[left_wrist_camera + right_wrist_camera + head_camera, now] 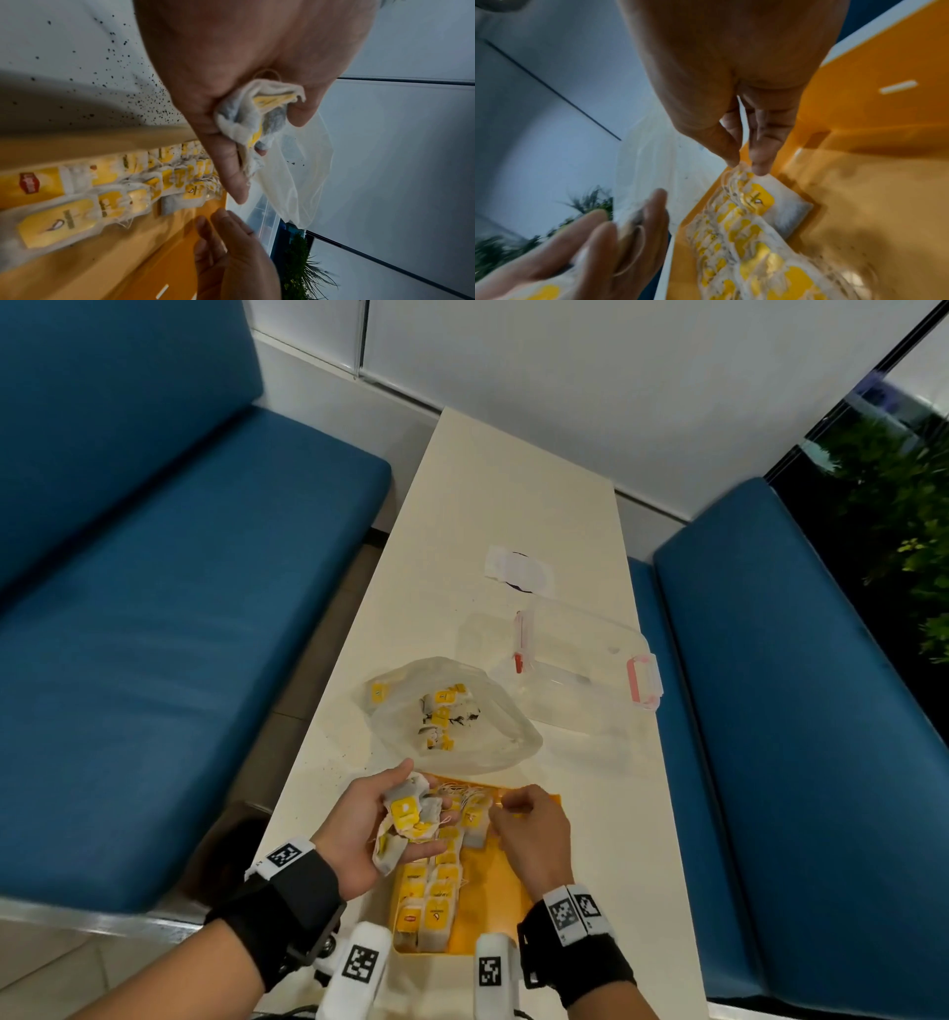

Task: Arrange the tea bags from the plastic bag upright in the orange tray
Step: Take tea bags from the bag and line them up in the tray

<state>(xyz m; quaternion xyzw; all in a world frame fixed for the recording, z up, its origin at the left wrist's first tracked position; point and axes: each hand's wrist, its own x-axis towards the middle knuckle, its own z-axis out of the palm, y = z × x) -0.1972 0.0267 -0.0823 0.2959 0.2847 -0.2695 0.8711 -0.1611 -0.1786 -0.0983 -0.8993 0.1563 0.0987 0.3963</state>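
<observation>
My left hand (426,809) hovers over the near left of the orange tray (500,896) and grips a bunch of tea bags (408,819), white pouches with yellow tags, crumpled in my palm (259,113). Rows of tea bags (436,891) stand packed along the tray's left side (115,192). My right hand (500,806) is over the tray's far end, thumb and forefinger pinching the top of the last tea bag (765,201) in the row. The clear plastic bag (482,747) lies just beyond the tray with several tea bags (441,716) inside.
An open clear plastic box (580,660) with pink latches sits at the far right of the narrow cream table (513,505). A white paper scrap (518,570) lies behind it. Tea crumbs (334,762) dot the table's left edge. Blue benches (179,608) flank both sides.
</observation>
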